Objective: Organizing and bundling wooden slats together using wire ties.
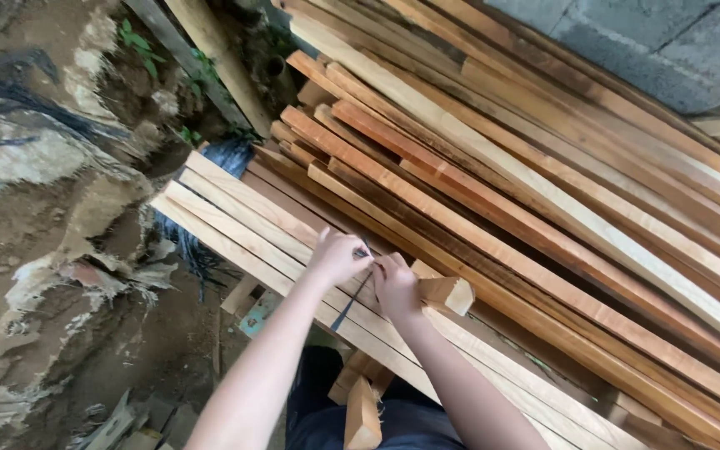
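Observation:
My left hand [337, 257] and my right hand [395, 286] meet over a row of pale wooden slats [235, 218] laid side by side. Both hands pinch a thin dark strip [352, 302] that hangs down between them, its upper end at my fingertips. A short wooden block [446, 292] lies just right of my right hand. My forearms reach up from the bottom of the head view.
A large stack of long reddish and pale wooden battens [543, 200] slopes across the right side. A grey block wall [668, 50] stands at the top right. Bare earth and torn sacking [35, 208] lie at the left. Small wood offcuts [362, 412] sit below.

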